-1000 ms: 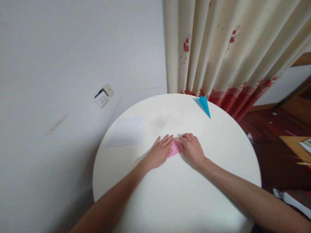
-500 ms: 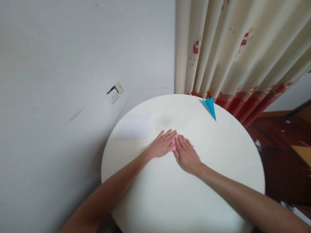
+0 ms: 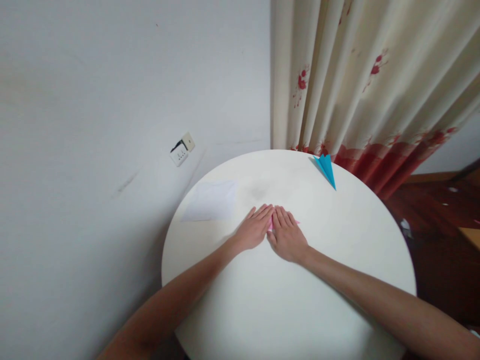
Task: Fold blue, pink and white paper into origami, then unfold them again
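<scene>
While a white sheet (image 3: 210, 201) lies flat, seemingly unfolded, on the desk (image 3: 262, 300), the left hand (image 3: 255, 231) rests with straight fingers, gripping nothing, at the pink paper (image 3: 270, 226), which looks partly folded, though the hands hide which creases remain; the right hand (image 3: 288, 235) covers more of it, fingers flat and grasping nothing; farther right, the blue paper (image 3: 326, 169) appears fully folded to a point

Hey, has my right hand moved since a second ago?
Yes. Judged against the blue folded paper, the right hand has shifted left, closer to the left hand.
</scene>
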A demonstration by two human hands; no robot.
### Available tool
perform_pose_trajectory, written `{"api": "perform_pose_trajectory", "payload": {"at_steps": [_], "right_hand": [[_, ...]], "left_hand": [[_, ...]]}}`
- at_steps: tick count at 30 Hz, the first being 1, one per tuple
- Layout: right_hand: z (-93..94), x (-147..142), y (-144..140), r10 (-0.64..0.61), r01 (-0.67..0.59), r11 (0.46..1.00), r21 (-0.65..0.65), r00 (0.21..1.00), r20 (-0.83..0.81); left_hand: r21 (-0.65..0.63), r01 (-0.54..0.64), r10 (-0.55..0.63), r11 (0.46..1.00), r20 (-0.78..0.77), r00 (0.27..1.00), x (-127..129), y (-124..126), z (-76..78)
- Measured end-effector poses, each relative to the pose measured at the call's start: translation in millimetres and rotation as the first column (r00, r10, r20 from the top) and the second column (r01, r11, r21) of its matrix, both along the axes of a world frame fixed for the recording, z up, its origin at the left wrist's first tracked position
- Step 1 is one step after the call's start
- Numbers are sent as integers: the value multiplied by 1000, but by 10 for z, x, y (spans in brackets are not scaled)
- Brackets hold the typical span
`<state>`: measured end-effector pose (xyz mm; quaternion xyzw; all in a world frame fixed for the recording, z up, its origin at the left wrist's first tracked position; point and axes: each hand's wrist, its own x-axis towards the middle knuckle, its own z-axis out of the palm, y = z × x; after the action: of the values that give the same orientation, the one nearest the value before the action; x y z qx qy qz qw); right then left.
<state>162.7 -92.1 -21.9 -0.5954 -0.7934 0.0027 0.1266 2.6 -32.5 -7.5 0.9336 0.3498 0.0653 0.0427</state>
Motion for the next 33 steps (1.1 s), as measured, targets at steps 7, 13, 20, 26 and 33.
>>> {"api": "perform_pose_trajectory", "payload": {"at_steps": [7, 13, 20, 26, 33], "right_hand": [[61, -105, 212, -69, 69, 998, 6, 997, -21], [49, 3, 189, -50, 50, 999, 13, 999, -21], [-30, 340, -112, -79, 79, 997, 26, 997, 3], [115, 331, -82, -148, 155, 982, 109, 987, -67], [182, -7, 198, -8, 16, 994, 112, 997, -73]], "left_hand": [[71, -3, 6, 997, -43, 999, -10, 273, -39], [89, 9, -3, 996, -65, 998, -40, 305, -38], [92, 8, -2, 996, -62, 998, -37, 295, -5], [95, 12, -8, 995, -45, 999, -21, 301, 18], [106, 30, -22, 994, -81, 996, -29, 314, -1]]}}
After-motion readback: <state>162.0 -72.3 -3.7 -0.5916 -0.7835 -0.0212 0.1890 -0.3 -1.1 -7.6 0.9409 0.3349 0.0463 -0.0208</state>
